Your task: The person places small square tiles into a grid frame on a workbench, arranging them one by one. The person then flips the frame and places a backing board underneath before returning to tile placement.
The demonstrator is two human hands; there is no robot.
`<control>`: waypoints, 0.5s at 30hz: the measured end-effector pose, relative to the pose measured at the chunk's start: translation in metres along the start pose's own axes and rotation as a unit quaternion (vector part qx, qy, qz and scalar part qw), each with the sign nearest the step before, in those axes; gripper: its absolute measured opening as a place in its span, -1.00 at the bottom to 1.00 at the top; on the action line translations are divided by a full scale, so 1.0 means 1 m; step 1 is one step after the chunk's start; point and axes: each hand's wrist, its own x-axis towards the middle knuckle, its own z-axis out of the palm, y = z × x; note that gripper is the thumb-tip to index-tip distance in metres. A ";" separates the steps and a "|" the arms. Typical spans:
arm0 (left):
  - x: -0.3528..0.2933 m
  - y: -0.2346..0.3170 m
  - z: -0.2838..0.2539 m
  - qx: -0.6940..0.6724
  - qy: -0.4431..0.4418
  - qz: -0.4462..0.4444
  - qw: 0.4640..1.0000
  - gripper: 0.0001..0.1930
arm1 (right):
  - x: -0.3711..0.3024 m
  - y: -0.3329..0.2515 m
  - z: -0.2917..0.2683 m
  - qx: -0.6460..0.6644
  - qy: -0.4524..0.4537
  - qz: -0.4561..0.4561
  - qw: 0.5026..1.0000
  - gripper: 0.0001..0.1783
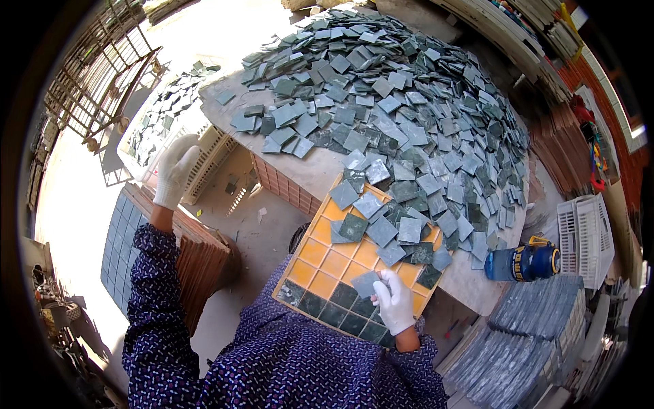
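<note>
My right hand (395, 304), in a white glove, pinches a square grey-green stone tile (365, 284) between thumb and fingers. It hovers over an orange gridded tray (335, 263) that leans on my lap against the table edge. Dark green tiles (333, 314) fill cells along the tray's near edge, and one sits at its right side. Loose tiles (382, 232) overlap the tray's far part; cells between are bare orange. My left hand (175, 172), also gloved, is raised at the left beside a white slotted crate (211, 160). Its fingers are extended, thumb apart, with nothing visible in them.
A large heap of tiles (381, 88) covers the stone table (300, 178). Left stand a stack of brown trays (204, 262) and a blue-tiled panel (122, 238). Right are a blue water bottle (521, 264), white baskets (586, 235) and stacked tile sheets (518, 347).
</note>
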 end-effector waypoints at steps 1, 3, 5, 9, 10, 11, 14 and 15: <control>-0.023 0.023 0.029 -0.072 -0.040 -0.057 0.995 -0.70 | 0.002 -0.004 0.014 -0.011 -0.012 -0.010 1.000 -0.79; -0.064 0.037 0.068 -0.108 -0.135 -0.079 0.982 -0.73 | 0.005 -0.001 0.039 -0.108 0.015 -0.159 0.981 -0.80; -0.101 0.053 0.100 -0.098 -0.177 -0.059 0.977 -0.77 | 0.006 0.008 0.056 -0.242 0.054 -0.321 0.914 -0.74; -0.157 0.079 0.114 -0.078 -0.274 -0.035 0.958 -0.79 | -0.014 0.016 0.069 -0.330 -0.130 -0.299 0.886 -0.61; -0.171 0.075 0.116 -0.064 -0.305 -0.013 0.950 -0.73 | -0.013 0.016 0.068 -0.312 -0.115 -0.287 0.898 -0.61; -0.182 0.072 0.121 -0.026 -0.298 0.078 0.951 -0.66 | -0.013 0.017 0.066 -0.294 -0.099 -0.274 0.910 -0.62; -0.194 0.079 0.131 0.041 -0.344 0.186 0.919 -0.47 | -0.005 0.022 0.057 -0.257 -0.042 -0.218 0.941 -0.64; -0.194 0.083 0.135 0.071 -0.363 0.187 0.910 -0.43 | 0.000 0.022 0.051 -0.257 -0.035 -0.212 0.942 -0.64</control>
